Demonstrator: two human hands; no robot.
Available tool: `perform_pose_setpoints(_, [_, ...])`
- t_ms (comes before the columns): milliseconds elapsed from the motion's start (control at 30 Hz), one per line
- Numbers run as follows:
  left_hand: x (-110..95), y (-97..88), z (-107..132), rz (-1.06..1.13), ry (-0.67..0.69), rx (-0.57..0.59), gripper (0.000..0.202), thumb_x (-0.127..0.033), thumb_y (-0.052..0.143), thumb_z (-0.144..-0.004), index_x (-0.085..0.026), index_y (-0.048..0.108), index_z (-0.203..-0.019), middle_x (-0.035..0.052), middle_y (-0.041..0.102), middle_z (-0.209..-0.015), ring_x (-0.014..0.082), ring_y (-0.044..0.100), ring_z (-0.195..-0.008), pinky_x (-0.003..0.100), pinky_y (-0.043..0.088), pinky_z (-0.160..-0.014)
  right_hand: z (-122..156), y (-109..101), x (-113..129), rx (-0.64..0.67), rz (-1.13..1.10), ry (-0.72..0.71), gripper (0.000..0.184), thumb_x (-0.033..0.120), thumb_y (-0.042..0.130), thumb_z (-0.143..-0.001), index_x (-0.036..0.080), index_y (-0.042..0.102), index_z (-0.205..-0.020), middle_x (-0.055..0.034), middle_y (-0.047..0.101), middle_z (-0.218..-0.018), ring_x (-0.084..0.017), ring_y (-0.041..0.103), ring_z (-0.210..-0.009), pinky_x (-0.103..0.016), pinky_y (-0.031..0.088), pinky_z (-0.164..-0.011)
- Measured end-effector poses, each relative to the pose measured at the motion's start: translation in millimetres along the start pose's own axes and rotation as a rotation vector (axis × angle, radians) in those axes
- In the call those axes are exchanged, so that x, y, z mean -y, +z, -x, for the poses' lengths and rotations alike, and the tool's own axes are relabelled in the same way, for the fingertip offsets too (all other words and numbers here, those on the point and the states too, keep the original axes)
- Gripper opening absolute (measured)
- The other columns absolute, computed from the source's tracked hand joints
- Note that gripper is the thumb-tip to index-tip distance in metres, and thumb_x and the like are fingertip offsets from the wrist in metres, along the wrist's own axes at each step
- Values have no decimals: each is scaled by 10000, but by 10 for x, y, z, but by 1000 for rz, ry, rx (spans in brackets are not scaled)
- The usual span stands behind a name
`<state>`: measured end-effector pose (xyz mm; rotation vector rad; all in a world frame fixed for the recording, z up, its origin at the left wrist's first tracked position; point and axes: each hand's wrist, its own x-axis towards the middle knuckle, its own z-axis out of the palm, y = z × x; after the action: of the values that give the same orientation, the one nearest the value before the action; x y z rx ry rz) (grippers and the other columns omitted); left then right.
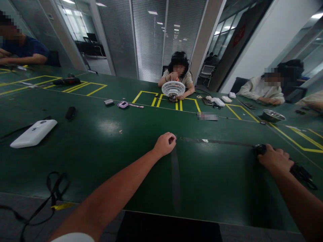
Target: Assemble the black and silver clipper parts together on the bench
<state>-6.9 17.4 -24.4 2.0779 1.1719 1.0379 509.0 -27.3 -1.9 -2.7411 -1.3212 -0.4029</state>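
Observation:
My left hand [165, 144] rests on the green tabletop near its middle, fingers curled into a loose fist. Nothing shows in the gap between thumb and fingers. Off to the right, my right hand [276, 159] is wrapped over a black object [259, 150] lying on the table; its kind is mostly hidden under the fingers. A bundled black cable [304, 174] emerges on the other side of that hand. Between my hands runs a dark tape strip [224, 142] with a small white scrap [205, 140] on it.
A white flat device [35, 133] and a small black item [71, 113] lie left. Across the table, a person sits behind a white fan [173, 88]. A metal bowl [273, 115] stands far right. A black strap [54, 191] hangs at the near left edge.

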Motion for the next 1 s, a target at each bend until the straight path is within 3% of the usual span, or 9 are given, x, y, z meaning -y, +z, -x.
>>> perform_pose_setpoints(133, [-2, -7, 3, 0, -9, -4, 115, -193, 529, -880, -160, 636, -906, 53, 624, -885, 165, 579, -765, 305, 497, -692, -67, -96, 123, 107, 25, 54, 593, 322, 618, -698, 238, 552, -1281, -303, 486, -1173, -435, 496, -1112, -530, 340, -700])
perform_pose_setpoints(300, [-2, -5, 0, 8, -1, -4, 113, -183, 532, -874, -153, 637, -905, 51, 623, -882, 160, 578, -766, 299, 497, -690, -89, -223, 210, 225, 103, 63, 534, 309, 588, -739, 249, 562, -1269, -278, 476, -1213, -434, 484, -1129, -540, 346, -727])
perform_pose_setpoints(533, [25, 5, -11, -13, 5, -18, 103, -170, 542, -858, -155, 639, -888, 45, 618, -861, 154, 572, -747, 292, 489, -687, 35, -78, 28, 30, 76, -41, 603, 418, 572, -764, 252, 500, -1339, -268, 491, -1173, -415, 494, -1091, -467, 343, -677])
perform_pose_setpoints(633, [35, 11, -14, -13, 10, -14, 102, -184, 542, -860, -156, 637, -882, 44, 619, -861, 154, 571, -744, 294, 491, -687, 29, -127, 66, -37, 50, -50, 586, 468, 548, -785, 277, 500, -1338, -260, 513, -1112, -391, 504, -1051, -463, 331, -672])
perform_pose_setpoints(800, [17, 17, -18, 2, 9, 3, 117, -208, 533, -873, -153, 634, -893, 53, 617, -874, 156, 571, -757, 293, 496, -683, 55, -437, 470, -164, -13, -160, 550, 491, 529, -814, 288, 507, -1325, -216, 530, -1078, -352, 504, -998, -421, 343, -691])
perform_pose_setpoints(900, [-8, 17, -14, 4, 13, 8, 123, -210, 531, -875, -151, 633, -909, 54, 616, -889, 152, 575, -766, 287, 502, -684, 233, -659, 890, -272, -176, -255, 563, 416, 588, -794, 273, 504, -1332, -161, 535, -1049, -302, 516, -969, -379, 376, -740])
perform_pose_setpoints(1000, [-64, 27, 4, -32, 32, 22, 151, -219, 534, -877, -158, 634, -972, 53, 614, -920, 152, 579, -785, 288, 507, -702, 577, -817, 1400, -331, -395, -383, 557, 339, 615, -770, 248, 516, -1310, -115, 541, -1029, -260, 517, -956, -349, 404, -810])
